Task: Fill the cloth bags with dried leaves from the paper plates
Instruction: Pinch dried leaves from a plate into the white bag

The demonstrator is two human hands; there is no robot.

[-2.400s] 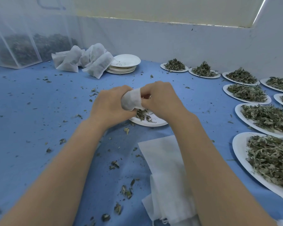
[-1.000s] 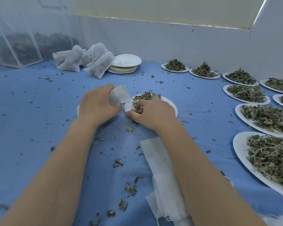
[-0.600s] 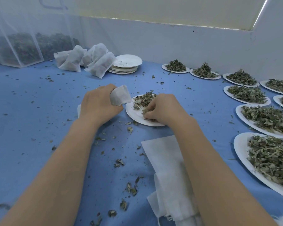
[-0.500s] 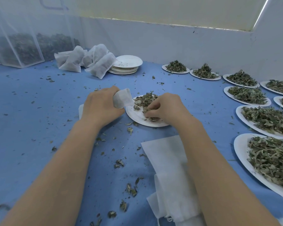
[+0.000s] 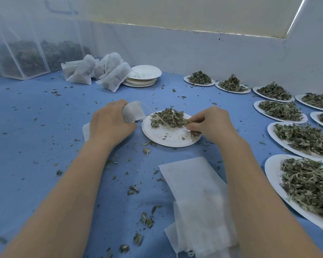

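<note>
1. Head view: the left hand grips the cloth bag just beside the paper plate.
2. The right hand pinches dried leaves on that plate.
3. Scooping is under way; next, that pinch likely needs carrying to the bag's mouth.

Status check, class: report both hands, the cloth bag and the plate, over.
Left hand grips cloth bag. Right hand pinches dried leaves on paper plate. Nothing in the way.
</note>
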